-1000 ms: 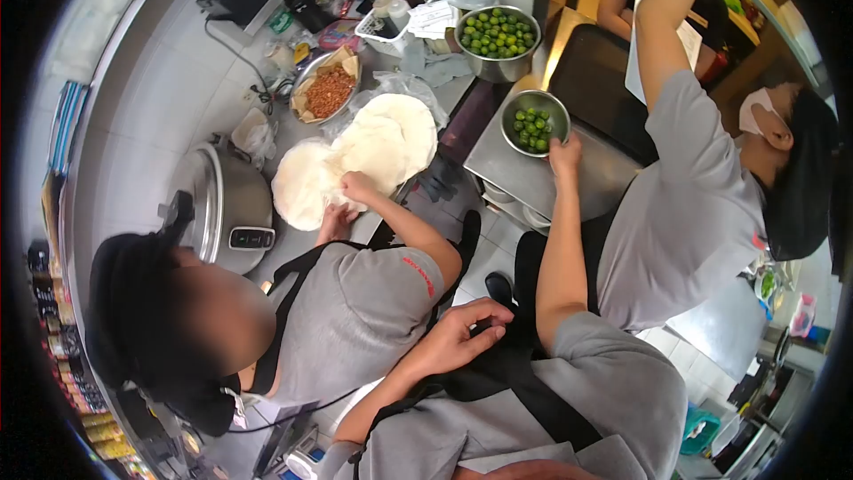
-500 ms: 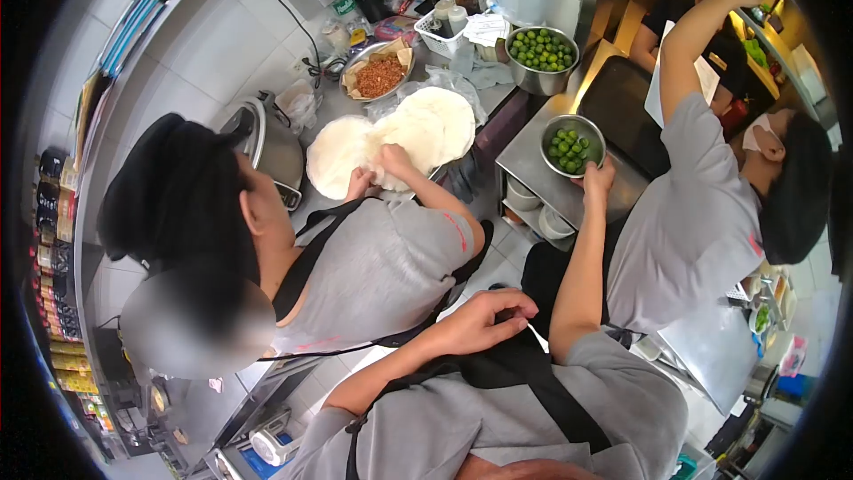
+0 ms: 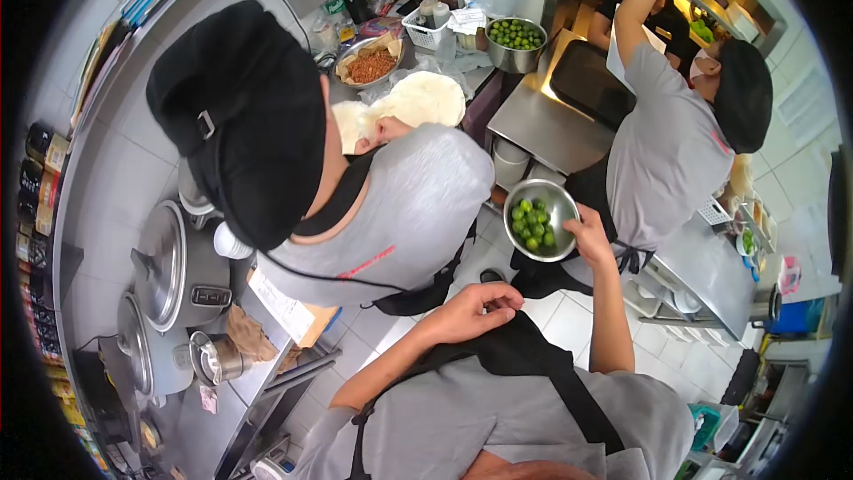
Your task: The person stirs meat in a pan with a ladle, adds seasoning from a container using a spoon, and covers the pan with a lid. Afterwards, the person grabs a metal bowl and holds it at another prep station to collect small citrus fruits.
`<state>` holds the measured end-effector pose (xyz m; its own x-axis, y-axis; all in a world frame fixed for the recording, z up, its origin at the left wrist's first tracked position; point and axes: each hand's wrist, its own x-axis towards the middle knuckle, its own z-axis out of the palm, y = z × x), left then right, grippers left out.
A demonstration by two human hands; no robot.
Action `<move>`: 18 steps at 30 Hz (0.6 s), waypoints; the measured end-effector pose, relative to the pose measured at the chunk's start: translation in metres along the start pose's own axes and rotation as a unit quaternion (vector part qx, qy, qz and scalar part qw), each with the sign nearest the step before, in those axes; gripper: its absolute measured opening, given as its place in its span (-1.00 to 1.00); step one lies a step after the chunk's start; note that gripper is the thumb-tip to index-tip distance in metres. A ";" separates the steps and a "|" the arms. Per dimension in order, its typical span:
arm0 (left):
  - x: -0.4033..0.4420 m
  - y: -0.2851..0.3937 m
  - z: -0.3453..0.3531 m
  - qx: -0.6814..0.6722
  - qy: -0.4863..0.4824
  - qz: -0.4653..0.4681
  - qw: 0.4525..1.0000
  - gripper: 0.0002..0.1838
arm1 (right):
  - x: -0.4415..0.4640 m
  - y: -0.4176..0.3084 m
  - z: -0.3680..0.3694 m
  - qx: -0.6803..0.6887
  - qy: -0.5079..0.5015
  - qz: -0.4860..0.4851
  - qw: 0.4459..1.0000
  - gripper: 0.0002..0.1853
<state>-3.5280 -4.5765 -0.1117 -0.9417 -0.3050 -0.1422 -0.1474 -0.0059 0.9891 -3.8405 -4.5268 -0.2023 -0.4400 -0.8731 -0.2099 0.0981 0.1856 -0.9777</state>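
Note:
My right hand (image 3: 590,236) grips the rim of a round metal bowl (image 3: 569,199) from its right side. Small green limes (image 3: 533,226) lie inside, leaving part of the shiny wall bare. The bowl is tilted toward me, held above the floor between two co-workers. In front of my apron, my left hand (image 3: 484,309) is empty, its fingers loosely bent and apart from the thumb. Farther off, a larger metal pot (image 3: 517,52) full of the same green limes stands at the end of the counter.
A co-worker in a black cap (image 3: 240,116) stands close at left, hands on pale flat rounds (image 3: 428,100). Another co-worker (image 3: 662,133) at right reaches up to a shelf. A steel table (image 3: 542,129) bears a dark tray (image 3: 593,89). Large lidded cookers (image 3: 173,267) line the left counter.
My right hand has brought the bowl of limes back from over the steel table, nearer to my body. My view has shifted. The left co-worker now hides more of the pale rounds.

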 end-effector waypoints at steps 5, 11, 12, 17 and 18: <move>-0.042 -0.032 0.020 -0.060 -0.013 -0.024 0.998 -0.79 | -0.080 -0.005 -0.011 -0.133 -0.083 0.021 0.987 -0.69; -0.087 -0.042 0.036 -0.022 0.047 -0.004 0.999 -0.78 | -0.133 0.035 -0.015 -0.214 -0.159 0.011 0.964 -0.70; -0.093 -0.037 0.039 0.006 0.061 0.002 0.998 -0.77 | -0.139 0.039 -0.011 -0.198 -0.162 0.025 0.967 -0.69; -0.113 -0.042 0.070 0.050 0.094 0.001 0.994 -0.74 | -0.179 0.068 0.007 -0.085 -0.157 0.089 0.980 -0.65; -0.118 -0.040 0.075 0.052 0.094 -0.002 0.994 -0.73 | -0.183 0.087 0.004 -0.092 -0.154 0.067 0.982 -0.64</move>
